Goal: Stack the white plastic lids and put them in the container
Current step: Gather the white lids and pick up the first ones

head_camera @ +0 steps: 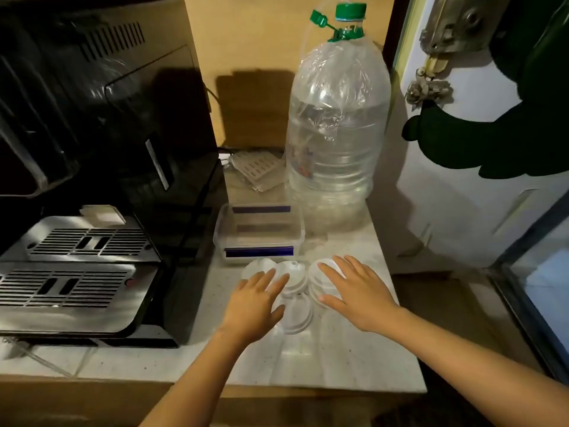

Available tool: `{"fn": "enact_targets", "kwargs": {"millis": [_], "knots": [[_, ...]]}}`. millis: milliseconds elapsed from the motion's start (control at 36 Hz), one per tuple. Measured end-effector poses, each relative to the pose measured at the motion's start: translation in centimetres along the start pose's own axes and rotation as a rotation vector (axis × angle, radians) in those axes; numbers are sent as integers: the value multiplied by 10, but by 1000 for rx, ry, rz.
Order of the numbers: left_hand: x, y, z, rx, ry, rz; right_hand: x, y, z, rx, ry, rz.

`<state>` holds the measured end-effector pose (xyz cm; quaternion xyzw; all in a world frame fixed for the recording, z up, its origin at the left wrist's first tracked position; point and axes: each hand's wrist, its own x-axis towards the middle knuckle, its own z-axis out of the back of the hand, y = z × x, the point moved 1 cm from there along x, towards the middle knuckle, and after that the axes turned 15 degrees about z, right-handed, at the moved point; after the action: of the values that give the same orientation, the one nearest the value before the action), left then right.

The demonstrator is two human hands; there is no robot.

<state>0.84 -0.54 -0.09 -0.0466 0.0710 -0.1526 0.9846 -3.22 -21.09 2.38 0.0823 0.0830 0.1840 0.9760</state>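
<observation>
Several round white plastic lids lie in a cluster on the pale counter (354, 365): one at the far left (257, 268), one in the middle (294, 274), one nearer me (295, 315) and one on the right (320, 272). My left hand (255, 303) hovers flat over the left lids, fingers spread. Over the right lid my right hand (354, 291) is spread the same way, covering most of it. Neither hand grips anything. Just behind the lids stands a clear rectangular container (260, 234) with blue clips, open on top.
A black coffee machine (92, 149) with a metal drip tray (70, 291) fills the left. A big clear water bottle (335, 127) with a green cap stands behind the container. A white door (462, 180) borders the counter's right edge.
</observation>
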Motion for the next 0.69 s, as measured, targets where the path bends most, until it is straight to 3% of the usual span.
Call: {"fn": "enact_targets", "kwargs": {"millis": [333, 694], "knots": [[18, -15, -18, 13, 36, -17, 10, -21, -22, 33, 98, -30], [36, -20, -12, -20, 53, -14, 67, -48, -13, 179, 171, -197]]}}
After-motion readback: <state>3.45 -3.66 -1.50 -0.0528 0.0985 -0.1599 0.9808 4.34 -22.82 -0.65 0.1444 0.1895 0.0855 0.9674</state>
